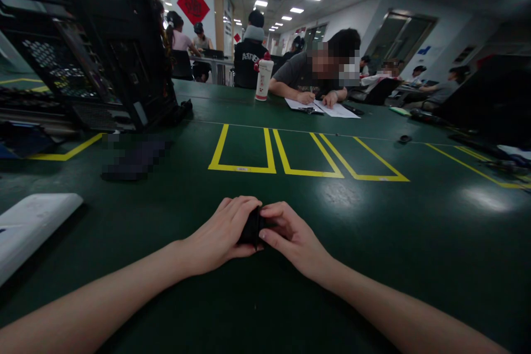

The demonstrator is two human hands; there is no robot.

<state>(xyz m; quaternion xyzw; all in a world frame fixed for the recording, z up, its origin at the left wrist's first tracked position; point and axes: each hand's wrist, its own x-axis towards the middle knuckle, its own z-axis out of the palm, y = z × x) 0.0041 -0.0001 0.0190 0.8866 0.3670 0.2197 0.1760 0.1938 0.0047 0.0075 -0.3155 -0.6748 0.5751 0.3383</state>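
Between my two hands, low over the green table, is a small black object whose kind I cannot make out. My left hand is wrapped round its left side, thumb below and fingers over the top. From the right, my right hand pinches its edge with thumb and fingertips. Most of the object is hidden behind the fingers of both hands. Yellow tape outlines mark the table beyond my hands.
An opened black computer case stands at left, with a white box-like object nearer me. Across the table a person leans over papers, beside a white bottle. Dark equipment sits far right.
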